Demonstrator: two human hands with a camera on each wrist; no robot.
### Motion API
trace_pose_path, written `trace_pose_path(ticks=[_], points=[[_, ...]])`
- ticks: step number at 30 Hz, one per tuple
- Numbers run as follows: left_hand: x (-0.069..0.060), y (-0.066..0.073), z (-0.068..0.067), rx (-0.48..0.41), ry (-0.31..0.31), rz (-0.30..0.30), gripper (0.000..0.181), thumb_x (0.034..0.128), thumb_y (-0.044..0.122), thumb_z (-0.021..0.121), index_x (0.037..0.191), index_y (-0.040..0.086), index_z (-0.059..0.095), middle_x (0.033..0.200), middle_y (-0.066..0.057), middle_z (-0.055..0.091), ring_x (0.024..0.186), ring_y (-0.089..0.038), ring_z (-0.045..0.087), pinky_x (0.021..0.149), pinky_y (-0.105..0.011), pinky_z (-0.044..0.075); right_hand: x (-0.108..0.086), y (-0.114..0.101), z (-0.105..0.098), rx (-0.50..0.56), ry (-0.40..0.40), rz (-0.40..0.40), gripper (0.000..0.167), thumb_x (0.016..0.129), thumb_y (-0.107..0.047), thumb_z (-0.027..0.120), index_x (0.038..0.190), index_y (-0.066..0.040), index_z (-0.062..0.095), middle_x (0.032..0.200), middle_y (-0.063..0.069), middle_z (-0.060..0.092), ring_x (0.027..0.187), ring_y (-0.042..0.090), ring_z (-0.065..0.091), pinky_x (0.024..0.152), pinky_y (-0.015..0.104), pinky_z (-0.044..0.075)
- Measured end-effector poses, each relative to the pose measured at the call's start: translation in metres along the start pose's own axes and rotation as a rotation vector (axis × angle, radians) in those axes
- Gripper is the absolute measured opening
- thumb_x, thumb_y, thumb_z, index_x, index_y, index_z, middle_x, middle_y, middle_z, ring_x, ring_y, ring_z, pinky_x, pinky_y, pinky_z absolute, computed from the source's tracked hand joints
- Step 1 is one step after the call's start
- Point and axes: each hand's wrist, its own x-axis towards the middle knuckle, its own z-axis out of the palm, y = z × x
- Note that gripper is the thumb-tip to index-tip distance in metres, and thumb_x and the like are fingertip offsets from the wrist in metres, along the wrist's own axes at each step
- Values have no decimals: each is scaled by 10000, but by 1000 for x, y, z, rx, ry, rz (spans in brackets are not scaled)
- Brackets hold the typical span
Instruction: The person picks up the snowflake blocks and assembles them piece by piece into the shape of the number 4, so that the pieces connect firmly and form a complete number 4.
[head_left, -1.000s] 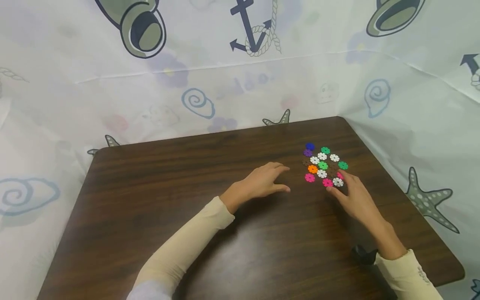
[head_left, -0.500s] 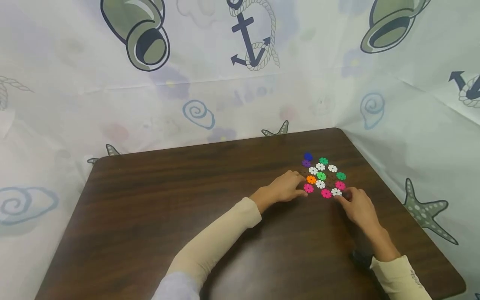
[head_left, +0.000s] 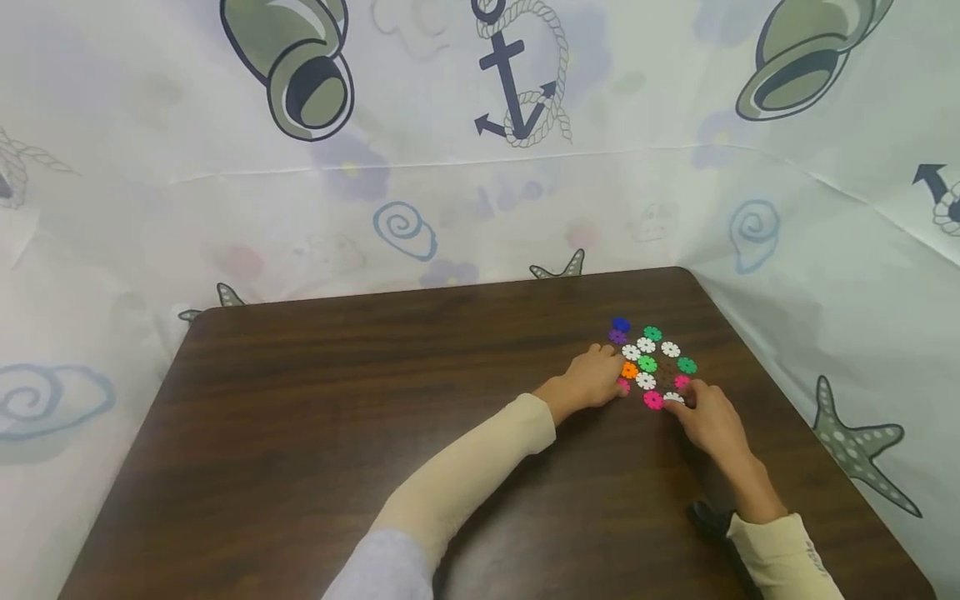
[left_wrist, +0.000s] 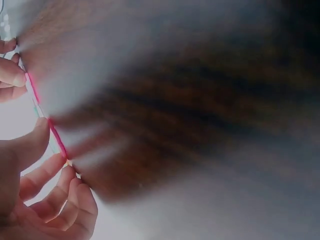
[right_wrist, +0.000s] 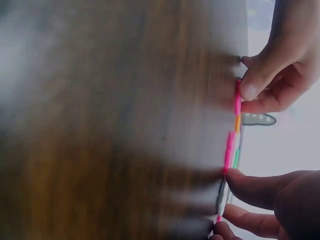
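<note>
Small flower-shaped discs in several colours lie flat in a cluster at the table's right; among them are an orange disc (head_left: pixel 629 370) and a blue disc (head_left: pixel 621 324). On the cluster's left edge, my left hand (head_left: pixel 592 379) has thumb and index finger at opposite edges of a pink disc (left_wrist: pixel 58 140), its other fingers curled beside it. My right hand (head_left: pixel 716 423) holds thumb and index finger around a white disc (head_left: pixel 673 398) at the near right edge, partly covering it. Another pink disc (head_left: pixel 653 400) lies between the two hands.
The brown wooden table (head_left: pixel 300 433) extends left and toward me. A white cloth (head_left: pixel 465 208) with sea drawings hangs behind and to the right. Something black (head_left: pixel 707 518) sits at my right wrist.
My left hand has moved right to the cluster and closed its fingers at the pink disc. My right hand's fingers have shifted to the near white disc. The head view has tilted slightly.
</note>
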Motion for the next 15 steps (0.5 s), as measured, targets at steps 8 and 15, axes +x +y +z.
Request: trace_pose_path(ticks=[8, 15], points=[[-9, -7, -10, -100, -9, -3, 208, 971, 353, 715, 1059, 170, 670, 1137, 19, 620, 1062, -155, 541, 794, -250, 529, 4, -8, -3, 33, -69, 81, 407, 993, -259, 657, 1133, 103, 532, 966, 245, 611, 834, 326, 553, 733, 449, 498], [-24, -28, -11, -503, -63, 25, 167, 963, 215, 739, 861, 147, 625, 874, 50, 630, 767, -92, 543, 669, -195, 437, 4, -8, -4, 117, -110, 149, 397, 1007, -236, 627, 1176, 99, 501, 941, 219, 703, 841, 307, 609, 731, 411, 492]])
